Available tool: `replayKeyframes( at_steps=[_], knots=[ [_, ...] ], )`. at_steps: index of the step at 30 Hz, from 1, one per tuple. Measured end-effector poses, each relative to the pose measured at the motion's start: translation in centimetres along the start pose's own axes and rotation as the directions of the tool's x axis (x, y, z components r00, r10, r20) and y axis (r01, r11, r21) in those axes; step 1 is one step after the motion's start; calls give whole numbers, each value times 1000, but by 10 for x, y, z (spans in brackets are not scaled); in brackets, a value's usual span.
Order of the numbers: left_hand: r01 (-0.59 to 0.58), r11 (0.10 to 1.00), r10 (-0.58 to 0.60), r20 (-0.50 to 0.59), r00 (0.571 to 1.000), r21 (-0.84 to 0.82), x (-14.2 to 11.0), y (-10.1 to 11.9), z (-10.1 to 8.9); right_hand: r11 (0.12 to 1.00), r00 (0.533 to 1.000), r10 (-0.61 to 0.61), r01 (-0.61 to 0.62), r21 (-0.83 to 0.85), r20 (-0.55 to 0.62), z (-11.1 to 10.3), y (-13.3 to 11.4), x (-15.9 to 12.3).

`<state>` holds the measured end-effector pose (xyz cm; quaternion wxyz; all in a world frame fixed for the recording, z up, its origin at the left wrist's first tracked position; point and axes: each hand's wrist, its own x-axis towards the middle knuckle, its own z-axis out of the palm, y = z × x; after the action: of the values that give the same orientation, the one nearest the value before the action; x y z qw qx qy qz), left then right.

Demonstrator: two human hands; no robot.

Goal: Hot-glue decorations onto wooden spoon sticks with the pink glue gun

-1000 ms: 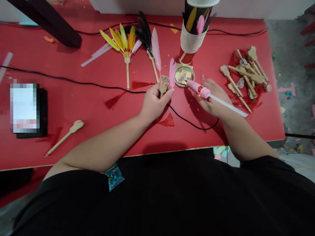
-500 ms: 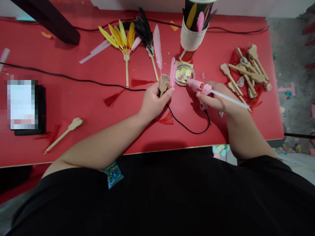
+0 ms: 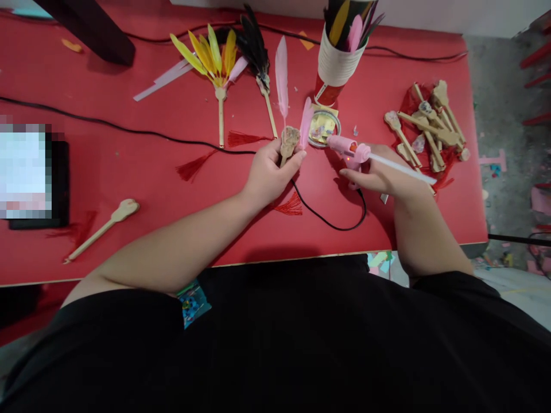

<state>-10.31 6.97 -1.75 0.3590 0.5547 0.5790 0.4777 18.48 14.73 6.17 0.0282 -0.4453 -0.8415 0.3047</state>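
My left hand (image 3: 272, 175) is closed round a wooden fan handle (image 3: 288, 143) with a rough, stained head; a red tassel (image 3: 289, 205) shows below it. Against its fingers stands a short pink feather (image 3: 306, 121). A longer pink feather (image 3: 281, 74) rises just above the head; whether it is attached I cannot tell. My right hand (image 3: 379, 172) grips a pink hot glue gun (image 3: 348, 148), nozzle pointing left, a small orange light glowing on it. From its back end sticks a long clear glue stick (image 3: 400, 167). The nozzle is a little right of the handle, apart from it.
Behind lie a fan of yellow feathers (image 3: 214, 54) and one of black feathers (image 3: 253, 43). Stacked paper cups (image 3: 340, 66) hold feathers beside a tape roll (image 3: 338, 129). More wooden handles (image 3: 434, 129) are piled right; a single handle (image 3: 116, 221) lies left. A black cord (image 3: 129, 129) crosses the table.
The view has shifted slightly. My right thumb has lifted a little on the glue gun. My left hand keeps its hold on the handle.
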Motion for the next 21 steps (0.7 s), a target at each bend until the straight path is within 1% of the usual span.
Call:
replayKeyframes(
  at_steps=[2,4,6,7,9,11,13,14,17,21],
  knots=[
    [-3,1000,3,2,1000,6,0,1,0,991,995,91,-86,105,-42,2,-4,-1],
    [-2,1000,2,6,1000,4,-1,1,0,960,979,180,-153,236,-96,5,-6,-1],
    [3,1000,-3,10,1000,-4,-1,2,0,910,956,250,-179,374,-151,8,-5,2],
    [4,1000,-4,12,1000,-7,-1,2,0,880,942,278,-170,443,-191,9,-4,4],
    [5,1000,-5,13,1000,-1,-1,3,0,805,907,323,-113,583,-270,11,-2,7],
    [0,1000,0,10,1000,16,-1,3,-1,705,883,361,-47,707,-301,11,0,10],
    [-5,999,4,9,1000,32,-1,3,-1,621,879,388,-25,783,-279,10,1,11],
    [-5,999,4,10,1000,40,-1,3,-1,598,881,398,-38,801,-255,10,2,11],
    [6,998,-7,15,1000,58,-2,4,-1,573,886,413,-71,817,-212,13,3,12],
    [18,998,-19,18,1000,57,-3,5,-1,523,911,356,-9,853,-209,19,6,16]
  ],
)
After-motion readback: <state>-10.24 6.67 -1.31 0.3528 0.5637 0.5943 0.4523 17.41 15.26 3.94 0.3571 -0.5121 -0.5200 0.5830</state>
